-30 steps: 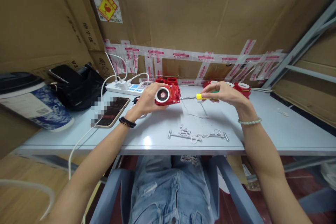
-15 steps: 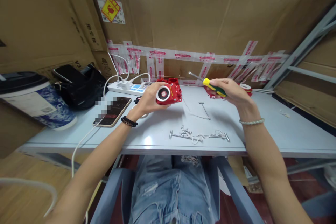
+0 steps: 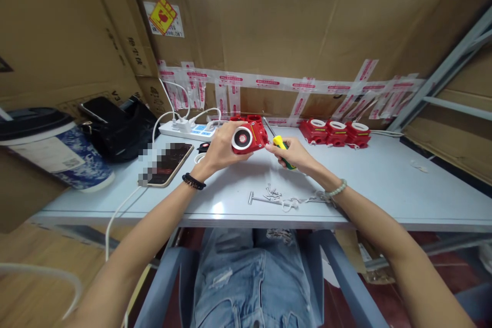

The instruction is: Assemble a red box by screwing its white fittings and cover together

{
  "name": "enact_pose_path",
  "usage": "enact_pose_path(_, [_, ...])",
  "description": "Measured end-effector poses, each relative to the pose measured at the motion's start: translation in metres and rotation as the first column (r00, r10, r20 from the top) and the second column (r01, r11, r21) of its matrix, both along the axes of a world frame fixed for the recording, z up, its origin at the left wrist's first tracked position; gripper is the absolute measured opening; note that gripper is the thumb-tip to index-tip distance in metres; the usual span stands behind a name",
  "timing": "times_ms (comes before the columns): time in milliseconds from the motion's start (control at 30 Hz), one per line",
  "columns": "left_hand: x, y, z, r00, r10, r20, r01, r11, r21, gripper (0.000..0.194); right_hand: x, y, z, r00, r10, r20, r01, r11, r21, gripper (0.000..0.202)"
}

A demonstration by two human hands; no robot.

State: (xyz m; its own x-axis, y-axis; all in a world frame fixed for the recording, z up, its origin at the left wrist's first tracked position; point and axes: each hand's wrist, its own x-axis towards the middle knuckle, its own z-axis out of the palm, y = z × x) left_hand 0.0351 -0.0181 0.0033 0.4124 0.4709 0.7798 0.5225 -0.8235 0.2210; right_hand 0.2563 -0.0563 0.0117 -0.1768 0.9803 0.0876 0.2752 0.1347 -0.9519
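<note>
In the head view, my left hand point(image 3: 221, 149) grips a red housing point(image 3: 257, 133) with a white ring and a black round centre, lifted above the table. My right hand point(image 3: 294, 155) is closed around a screwdriver point(image 3: 281, 143) with a yellow and green handle, its metal shaft slanting up and left beside the housing. The right fingertips are at the housing's right side; whether they touch it I cannot tell. Below the hands lie several loose screws point(image 3: 271, 193) and a metal T-shaped rod point(image 3: 269, 200) with white string.
Three similar red housings point(image 3: 336, 133) stand in a row at the back right. To the left are a phone point(image 3: 169, 164), a white power strip point(image 3: 192, 130) with cables, a black bag point(image 3: 123, 128) and a large cup point(image 3: 65, 154). Cardboard point(image 3: 269, 20) walls the table's back.
My right hand has swung left and slightly down with the screwdriver, up to the red housing. This uncovers the row of housings at the right. My left hand has barely shifted.
</note>
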Motion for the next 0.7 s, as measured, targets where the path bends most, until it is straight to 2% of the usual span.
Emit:
enact_pose_path(200, [0.001, -0.001, -0.001, 0.999, 0.028, -0.026, -0.028, 1.000, 0.006, 0.064, 0.002, 0.002, 0.001, 0.999, -0.052, 0.016, 0.051, 0.998, 0.026, 0.041])
enact_pose_path(567, [0.002, -0.003, -0.001, 0.998, 0.027, -0.057, -0.025, 0.999, 0.033, 0.063, 0.012, 0.005, 0.007, 0.999, -0.044, -0.020, 0.046, 0.995, 0.088, 0.029])
enact_pose_path(700, [0.002, -0.002, -0.004, 0.996, 0.043, -0.080, -0.040, 0.998, 0.045, 0.065, 0.010, 0.003, 0.008, 0.997, -0.074, -0.011, 0.074, 0.992, 0.101, 0.033])
